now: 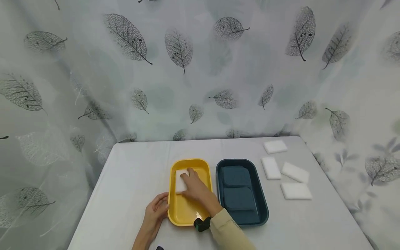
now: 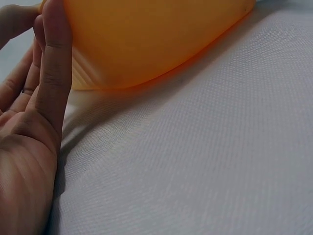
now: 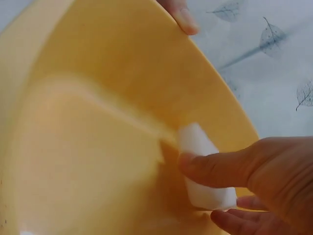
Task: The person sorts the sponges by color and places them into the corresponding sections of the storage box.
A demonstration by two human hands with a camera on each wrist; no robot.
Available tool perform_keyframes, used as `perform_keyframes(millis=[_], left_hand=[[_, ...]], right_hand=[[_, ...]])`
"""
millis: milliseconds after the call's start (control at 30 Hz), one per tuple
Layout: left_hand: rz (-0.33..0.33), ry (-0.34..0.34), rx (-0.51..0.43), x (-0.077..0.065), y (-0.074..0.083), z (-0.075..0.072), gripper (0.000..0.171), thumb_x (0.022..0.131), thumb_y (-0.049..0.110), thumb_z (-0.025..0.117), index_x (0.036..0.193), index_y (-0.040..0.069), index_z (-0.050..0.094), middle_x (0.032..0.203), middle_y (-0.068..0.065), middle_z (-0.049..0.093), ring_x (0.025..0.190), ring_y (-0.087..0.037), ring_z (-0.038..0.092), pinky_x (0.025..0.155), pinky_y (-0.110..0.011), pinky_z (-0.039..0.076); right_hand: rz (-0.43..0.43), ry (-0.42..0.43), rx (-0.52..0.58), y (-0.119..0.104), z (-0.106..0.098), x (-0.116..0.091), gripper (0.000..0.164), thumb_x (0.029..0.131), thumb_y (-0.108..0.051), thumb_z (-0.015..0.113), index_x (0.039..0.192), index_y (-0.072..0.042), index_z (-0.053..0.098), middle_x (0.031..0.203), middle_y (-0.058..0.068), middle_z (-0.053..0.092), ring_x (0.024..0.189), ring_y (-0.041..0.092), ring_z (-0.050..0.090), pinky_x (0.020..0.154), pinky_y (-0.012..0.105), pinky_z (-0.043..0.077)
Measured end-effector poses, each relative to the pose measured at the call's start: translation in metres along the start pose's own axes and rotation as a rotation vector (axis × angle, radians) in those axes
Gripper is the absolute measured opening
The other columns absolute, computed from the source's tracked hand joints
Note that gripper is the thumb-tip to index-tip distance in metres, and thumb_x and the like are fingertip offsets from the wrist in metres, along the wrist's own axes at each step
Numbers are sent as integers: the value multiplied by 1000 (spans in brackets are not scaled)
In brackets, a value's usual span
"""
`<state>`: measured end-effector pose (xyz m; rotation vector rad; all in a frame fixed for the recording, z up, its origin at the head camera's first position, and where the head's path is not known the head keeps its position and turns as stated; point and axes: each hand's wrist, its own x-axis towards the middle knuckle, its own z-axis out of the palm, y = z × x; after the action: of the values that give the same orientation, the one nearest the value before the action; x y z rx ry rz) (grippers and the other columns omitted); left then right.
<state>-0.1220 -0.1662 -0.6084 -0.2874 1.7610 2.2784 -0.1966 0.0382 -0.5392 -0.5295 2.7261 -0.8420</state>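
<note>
In the head view, a yellow tray (image 1: 185,212) lies on the white table. My right hand (image 1: 194,185) reaches into it and grips a white sponge block (image 1: 180,181) near the tray's left wall. The right wrist view has the thumb on one face of the sponge (image 3: 208,193) and fingertips at its lower end. At the tray's left rim, my left hand (image 1: 155,209) holds the edge. Close up in the left wrist view, the left hand (image 2: 36,98) has its fingers against the tray's outer wall (image 2: 156,39).
A dark blue tray (image 1: 265,211) stands just right of the yellow one, with two flat dark blue shapes inside. Several more white sponge blocks (image 1: 296,191) lie loose on the table's right side. Behind the table (image 1: 125,180) hangs a leaf-patterned curtain (image 1: 200,69).
</note>
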Motion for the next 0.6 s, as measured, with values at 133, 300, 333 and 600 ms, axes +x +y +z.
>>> perform_keyframes(millis=[133,300,333,600], left_hand=[[-6,-1,2,0,1,1,51,95,4,68,142,-5,50,117,-5,62,97,-9,65,72,-23,60],[-11,4,6,5,3,2,52,94,6,70,142,-3,51,119,-6,62,99,-10,66,74,-24,61],[-12,8,6,5,3,2,52,94,6,69,142,-3,51,119,-6,62,100,-10,66,74,-24,61],[-13,19,-2,3,-2,3,50,94,4,68,140,-4,51,116,-5,63,99,-9,66,76,-25,61]], right_hand=[[13,-24,-24,1,-2,0,62,89,-15,81,145,-7,57,162,23,36,142,38,46,114,46,49],[44,-52,-14,3,0,3,61,94,-14,73,151,-8,53,168,22,28,148,39,40,119,48,45],[47,-47,-21,3,2,4,60,94,-14,72,151,-8,53,168,22,28,148,38,41,118,48,46],[40,29,-83,1,12,3,57,93,-17,77,144,-4,58,161,25,36,138,38,47,105,43,56]])
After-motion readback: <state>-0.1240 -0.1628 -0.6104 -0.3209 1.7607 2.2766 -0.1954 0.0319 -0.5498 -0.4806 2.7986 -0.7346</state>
